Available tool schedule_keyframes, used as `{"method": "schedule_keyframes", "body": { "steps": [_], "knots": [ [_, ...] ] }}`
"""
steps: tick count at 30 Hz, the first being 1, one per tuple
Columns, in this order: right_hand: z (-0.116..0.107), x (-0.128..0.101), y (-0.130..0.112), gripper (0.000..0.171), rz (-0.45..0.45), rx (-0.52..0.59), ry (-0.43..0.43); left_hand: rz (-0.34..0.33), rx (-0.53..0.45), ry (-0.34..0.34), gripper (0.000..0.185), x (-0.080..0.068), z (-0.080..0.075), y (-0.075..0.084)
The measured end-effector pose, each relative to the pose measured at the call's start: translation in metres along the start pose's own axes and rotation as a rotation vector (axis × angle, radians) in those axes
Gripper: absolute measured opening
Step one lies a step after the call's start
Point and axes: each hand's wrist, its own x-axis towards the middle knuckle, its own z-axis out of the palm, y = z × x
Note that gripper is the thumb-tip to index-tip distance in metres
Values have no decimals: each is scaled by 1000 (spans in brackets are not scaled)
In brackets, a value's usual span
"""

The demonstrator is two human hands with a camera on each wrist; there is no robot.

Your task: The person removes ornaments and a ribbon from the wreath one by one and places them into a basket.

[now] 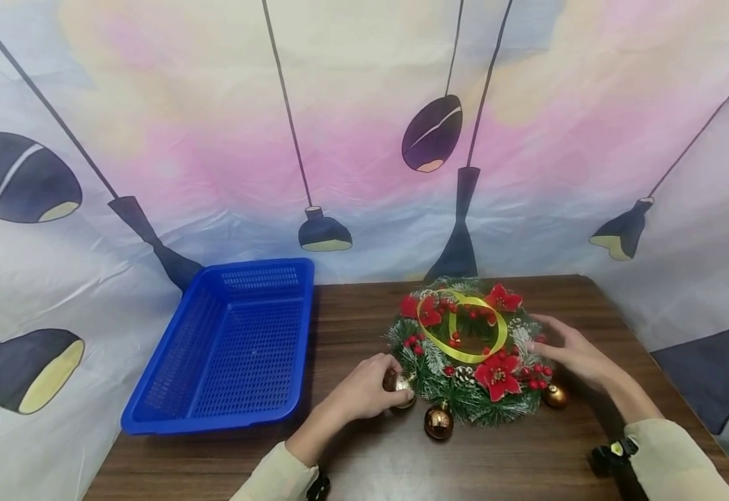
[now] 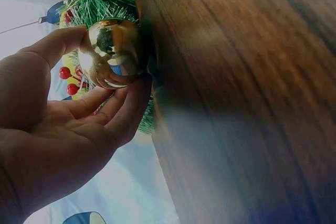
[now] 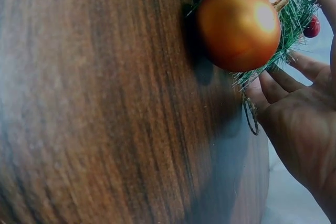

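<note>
**Head view: gold ball (image 1: 404, 394) was pinched at the edge of the wreath (image 1: 464, 407)**

At the wreath's near left side, the left hand (image 1: 367, 390) grasped the shiny ball between thumb and fingers. The right hand (image 1: 574, 351) rested its fingers against the wreath's right edge; whether they gripped it, I cannot tell. The wreath lay flat on the brown wooden table (image 1: 370, 463), with a yellow ribbon (image 1: 458, 353) looped above its red flowers (image 1: 498, 376). A copper ball (image 1: 439, 422) sat at its near edge, and a matte orange-gold ball (image 3: 239, 29) at its right, near the right hand. Left of the left hand stood a blue basket (image 1: 245, 379).
</note>
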Motion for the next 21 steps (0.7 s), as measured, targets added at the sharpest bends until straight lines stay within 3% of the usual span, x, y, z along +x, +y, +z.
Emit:
{"method": "schedule_keyframes", "body": {
  "steps": [4,11,21],
  "knots": [
    [2,0,0,75,-1,3,-1,3,-13,1,48,-2,-2,-2],
    [2,-1,-1,75,-5,-6,12,56,-37,70,45,-1,-9,0],
    [1,0,-1,76,-4,-12,9,87,-76,114,42,0,-20,4]
  ]
}}
